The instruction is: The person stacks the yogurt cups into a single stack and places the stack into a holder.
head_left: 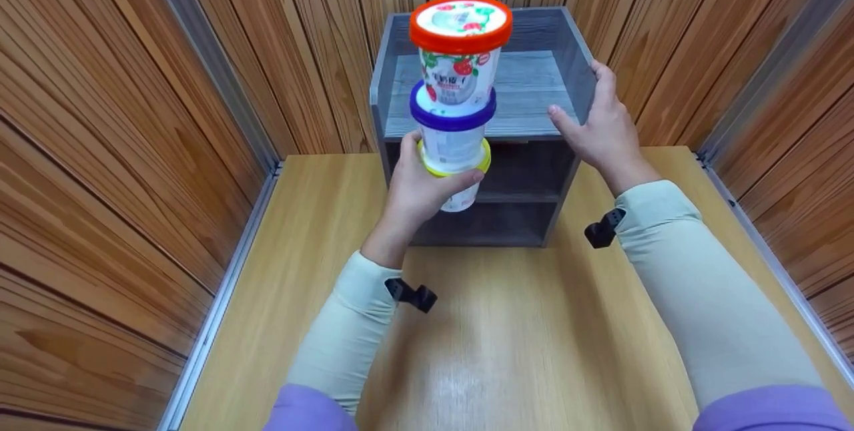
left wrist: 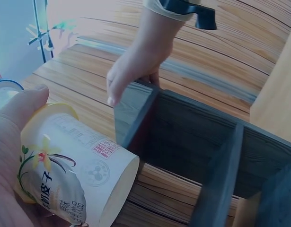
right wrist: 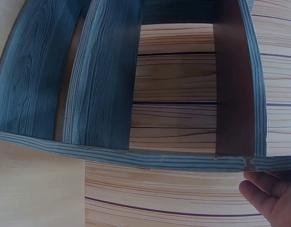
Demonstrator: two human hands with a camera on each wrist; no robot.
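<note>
Three paper tubs are stacked upright in front of a small grey wooden shelf unit [head_left: 524, 94]. The top tub [head_left: 460, 77] has a red lid and strawberry print; the middle tub [head_left: 455, 144] has a dark blue lid. My left hand [head_left: 421, 189] grips the lowest tub [left wrist: 86, 163] near its yellow lid, thumb across the front, with the stack raised above the table. My right hand [head_left: 608, 131] holds the shelf's right side panel [head_left: 575, 74], thumb on the inner side and fingers outside. In the right wrist view its fingertips [right wrist: 259, 191] lie against that panel's edge.
The shelf has a walled top and two compartments below, standing at the back of a light wood table [head_left: 460, 337]. Wood-plank walls [head_left: 100, 84] enclose the left, back and right, with metal rails [head_left: 227, 284] along the sides. A small black camera sits on each sleeve cuff.
</note>
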